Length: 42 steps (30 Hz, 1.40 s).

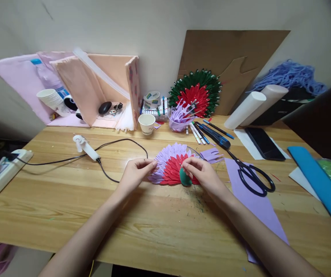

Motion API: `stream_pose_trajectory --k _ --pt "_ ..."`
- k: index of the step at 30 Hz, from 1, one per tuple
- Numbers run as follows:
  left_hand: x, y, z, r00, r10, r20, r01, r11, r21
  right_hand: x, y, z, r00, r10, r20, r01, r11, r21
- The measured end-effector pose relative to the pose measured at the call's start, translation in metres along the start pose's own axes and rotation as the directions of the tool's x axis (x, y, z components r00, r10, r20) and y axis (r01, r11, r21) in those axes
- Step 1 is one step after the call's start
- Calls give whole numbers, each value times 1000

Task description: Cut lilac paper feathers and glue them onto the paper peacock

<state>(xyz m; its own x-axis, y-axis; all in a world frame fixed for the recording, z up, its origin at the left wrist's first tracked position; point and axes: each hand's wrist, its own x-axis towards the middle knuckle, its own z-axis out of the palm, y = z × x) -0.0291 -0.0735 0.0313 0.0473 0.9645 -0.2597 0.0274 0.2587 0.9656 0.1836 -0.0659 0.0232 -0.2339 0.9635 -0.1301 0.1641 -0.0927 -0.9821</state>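
We are holding both hands over the wooden table, close to a fan-shaped paper piece that is lying flat in front of us, its lilac petals spreading around red ones. Our left hand is narrowing thumb and finger to a pinch at the fan's left edge, though we are not managing to tell whether they are gripping any paper. Our right hand is bringing its fingertips close together at the top of a green piece, which is sitting over the red petals; whether the fingers are holding it, we cannot tell. To the left, a white glue gun is lying on its side, its black cord trailing behind. To the right, black scissors are resting partly on a lilac sheet. Beyond the fan, a paper cup is standing upright, and a green-and-red fan is leaning near the brown cardboard.
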Motion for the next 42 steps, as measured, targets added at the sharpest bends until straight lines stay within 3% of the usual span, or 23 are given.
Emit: stream_pose_trajectory --k 5,10,17,23,28,31,34,38,42 --pt "-20 -1 -37 986 -76 -146 65 995 -82 5 -15 15 993 -48 106 58 993 -101" --pt "-50 -10 -85 962 20 -272 -26 1000 -18 29 -41 50 955 -129 265 167 978 -125" --pt "-83 -21 -146 852 157 -499 -107 986 128 88 -59 146 869 -203 451 330 917 -224" --pt "-85 -31 -177 740 199 -643 -160 980 119 124 -46 234 874 -298 385 438 827 -354" --pt "-78 -46 -192 636 244 -732 -202 968 148 135 -36 276 846 -340 411 492 796 -353" --pt "-73 -54 -199 588 232 -775 -241 965 106 132 -33 282 864 -354 357 477 802 -359" --pt "-71 -61 -204 552 190 -812 -259 965 50 117 -35 272 866 -341 365 461 828 -318" --pt "-71 -66 -209 508 142 -850 -255 967 9 86 -42 244 787 -352 507 499 846 -186" --pt "-71 -68 -208 510 125 -851 -256 966 -12 63 -42 227 757 -297 582 489 848 -204"
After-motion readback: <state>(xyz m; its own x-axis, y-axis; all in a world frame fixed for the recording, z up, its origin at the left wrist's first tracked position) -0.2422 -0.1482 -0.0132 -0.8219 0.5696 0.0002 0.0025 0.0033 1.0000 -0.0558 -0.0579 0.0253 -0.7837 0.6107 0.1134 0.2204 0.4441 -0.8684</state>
